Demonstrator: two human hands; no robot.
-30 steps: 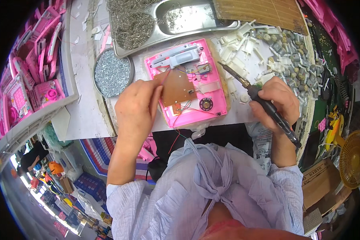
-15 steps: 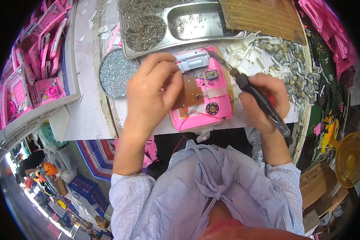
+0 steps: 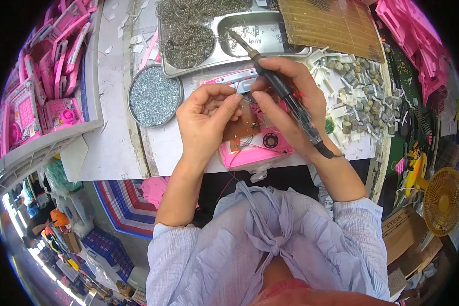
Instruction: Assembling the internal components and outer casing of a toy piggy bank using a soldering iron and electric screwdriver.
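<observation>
Hands meet over a pink plastic casing [image 3: 255,148] lying at the near edge of the surface [image 3: 112,148]. A brown circuit board [image 3: 242,125] rests tilted on the casing. The left hand [image 3: 206,120] has its grip narrow, fingertips pinched at the board's top edge. The right hand [image 3: 290,104], grip wrapped around a soldering iron [image 3: 283,92], points its tip toward 11 o'clock. A round tin of screws [image 3: 154,95] sits at 9 o'clock, a metal tray [image 3: 270,30] at 12.

The person wears a pale blue-grey, thin, crinkled fabric shirt [image 3: 270,245] with sleeves pushed up past the elbows. Its front is tied in a knot. Both forearms are bare
</observation>
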